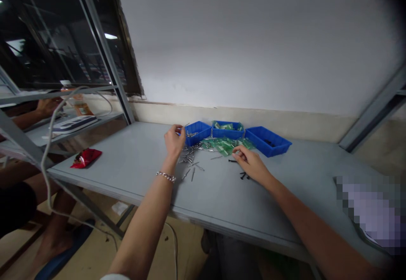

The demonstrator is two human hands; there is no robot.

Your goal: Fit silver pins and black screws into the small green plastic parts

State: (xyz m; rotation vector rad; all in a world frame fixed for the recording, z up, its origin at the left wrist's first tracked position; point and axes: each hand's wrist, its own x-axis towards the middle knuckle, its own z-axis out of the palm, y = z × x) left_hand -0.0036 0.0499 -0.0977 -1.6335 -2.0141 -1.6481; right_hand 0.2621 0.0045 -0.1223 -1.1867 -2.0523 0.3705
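My left hand, with a bracelet at the wrist, is at the left blue bin, its fingers closed on a thin metal piece. That bin holds more metal pieces. Several loose metal pins lie on the table in front of it. My right hand is pinched beside the green packets; what its fingertips hold, if anything, is too small to tell. Black screws lie just below it. The middle blue bin contains green packets, and the right blue bin contains dark pieces.
A red packet lies on the table's left part. Farther left, another person's hand is near a bottle and a white device. A white cable hangs by the metal frame. A blurred object is at the right.
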